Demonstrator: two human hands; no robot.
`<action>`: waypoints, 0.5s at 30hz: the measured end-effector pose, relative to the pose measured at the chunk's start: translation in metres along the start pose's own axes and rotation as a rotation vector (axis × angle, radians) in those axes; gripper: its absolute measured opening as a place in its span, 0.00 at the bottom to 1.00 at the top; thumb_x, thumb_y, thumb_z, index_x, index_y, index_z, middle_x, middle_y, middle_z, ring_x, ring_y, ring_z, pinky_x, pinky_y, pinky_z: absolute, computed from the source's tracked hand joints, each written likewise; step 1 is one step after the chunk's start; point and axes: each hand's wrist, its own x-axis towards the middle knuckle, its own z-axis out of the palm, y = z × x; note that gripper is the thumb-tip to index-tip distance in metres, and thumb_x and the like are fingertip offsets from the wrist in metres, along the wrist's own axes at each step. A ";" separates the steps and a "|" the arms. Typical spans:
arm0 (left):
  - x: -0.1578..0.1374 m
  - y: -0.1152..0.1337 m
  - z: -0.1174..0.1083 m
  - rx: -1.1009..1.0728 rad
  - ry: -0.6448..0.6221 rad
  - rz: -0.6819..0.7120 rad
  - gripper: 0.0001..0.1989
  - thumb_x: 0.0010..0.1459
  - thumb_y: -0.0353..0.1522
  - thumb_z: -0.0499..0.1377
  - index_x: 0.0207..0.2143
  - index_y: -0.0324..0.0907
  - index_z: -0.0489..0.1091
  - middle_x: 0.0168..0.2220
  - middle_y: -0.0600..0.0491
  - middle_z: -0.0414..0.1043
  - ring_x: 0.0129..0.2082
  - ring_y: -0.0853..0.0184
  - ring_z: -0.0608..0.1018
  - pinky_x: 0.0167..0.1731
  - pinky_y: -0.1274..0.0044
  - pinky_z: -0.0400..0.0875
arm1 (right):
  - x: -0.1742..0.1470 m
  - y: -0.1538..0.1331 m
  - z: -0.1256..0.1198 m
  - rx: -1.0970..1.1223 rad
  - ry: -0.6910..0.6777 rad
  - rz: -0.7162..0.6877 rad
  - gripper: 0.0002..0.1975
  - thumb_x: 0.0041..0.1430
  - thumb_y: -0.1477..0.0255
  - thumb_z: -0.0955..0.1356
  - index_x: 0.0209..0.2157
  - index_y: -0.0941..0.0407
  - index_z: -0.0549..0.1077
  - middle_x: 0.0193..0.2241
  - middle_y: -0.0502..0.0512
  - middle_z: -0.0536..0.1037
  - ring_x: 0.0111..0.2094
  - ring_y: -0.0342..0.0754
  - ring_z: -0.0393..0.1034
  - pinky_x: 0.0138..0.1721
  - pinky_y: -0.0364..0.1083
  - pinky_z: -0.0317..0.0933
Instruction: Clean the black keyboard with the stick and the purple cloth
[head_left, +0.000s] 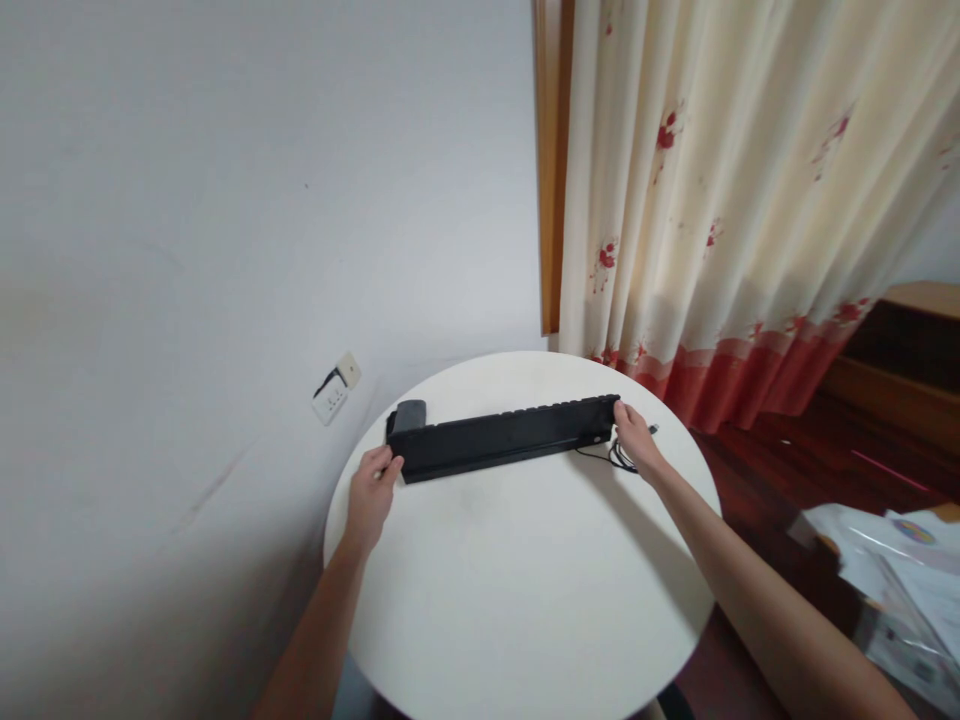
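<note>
A long black keyboard (502, 440) is tipped up on its long edge on the round white table (487, 590). Its flat underside faces me, and bumps like keys show along the top edge. At its left end, my left hand (373, 488) has its fingers closed on the lower corner. My right hand (634, 435) grips the opposite end near the top corner. A thin black cable (619, 458) lies looped beside my right hand, with a plug (653, 429) at its tip. Behind the left end sits a dark grey item (410, 414), partly hidden, its kind unclear.
A pale wall (225, 250) with a socket (331, 400) borders the table on the left. Behind the table hangs a cream curtain (660, 220) with a red hem. Papers and clear plastic (892, 560) lie at the right, above the dark wooden floor (795, 465).
</note>
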 end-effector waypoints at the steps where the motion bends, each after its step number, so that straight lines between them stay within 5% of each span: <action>1: 0.000 -0.004 0.000 -0.012 0.001 -0.008 0.23 0.52 0.46 0.58 0.42 0.38 0.75 0.47 0.45 0.72 0.50 0.57 0.72 0.53 0.69 0.64 | -0.003 0.001 -0.002 0.038 -0.004 0.003 0.32 0.62 0.49 0.55 0.46 0.60 0.74 0.45 0.63 0.78 0.48 0.55 0.70 0.50 0.51 0.62; 8: -0.019 -0.020 -0.002 -0.101 -0.065 -0.066 0.19 0.50 0.47 0.62 0.34 0.40 0.77 0.47 0.46 0.73 0.48 0.58 0.73 0.51 0.72 0.66 | -0.046 0.003 -0.014 0.324 0.104 0.147 0.32 0.58 0.47 0.62 0.40 0.63 0.77 0.40 0.63 0.80 0.43 0.56 0.74 0.47 0.52 0.68; 15: -0.046 -0.015 -0.013 -0.051 -0.094 -0.084 0.22 0.52 0.46 0.61 0.45 0.43 0.76 0.51 0.49 0.75 0.55 0.55 0.72 0.61 0.68 0.58 | -0.088 0.011 -0.026 0.508 0.194 0.258 0.30 0.57 0.50 0.64 0.39 0.65 0.78 0.36 0.64 0.81 0.40 0.54 0.77 0.48 0.51 0.70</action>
